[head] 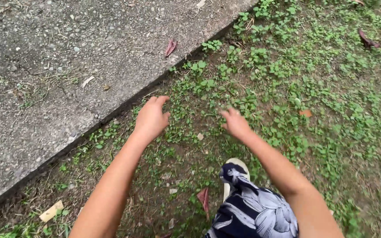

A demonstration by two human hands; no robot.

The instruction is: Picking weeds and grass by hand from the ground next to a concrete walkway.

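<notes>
Outdoors, empty hands [190,121] over weeds [208,83], concrete slab [45,66]

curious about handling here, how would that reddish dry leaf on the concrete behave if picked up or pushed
The reddish leaf looks thin and curled, so it is probably very light and would skid or flip on the concrete slab at a push. Its dried look suggests it is brittle and may crack if pinched.

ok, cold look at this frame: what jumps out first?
Two bare arms reaching forward, left hand and right hand spread open over low green ground-cover weeds, neither with a grip on anything. Next, the grey rough concrete slab filling the upper left, its edge running diagonally beside the left hand. At bottom centre, a dark blue floral-print fabric over a pale shoe toe, with a reddish dry leaf just left of it.
</notes>
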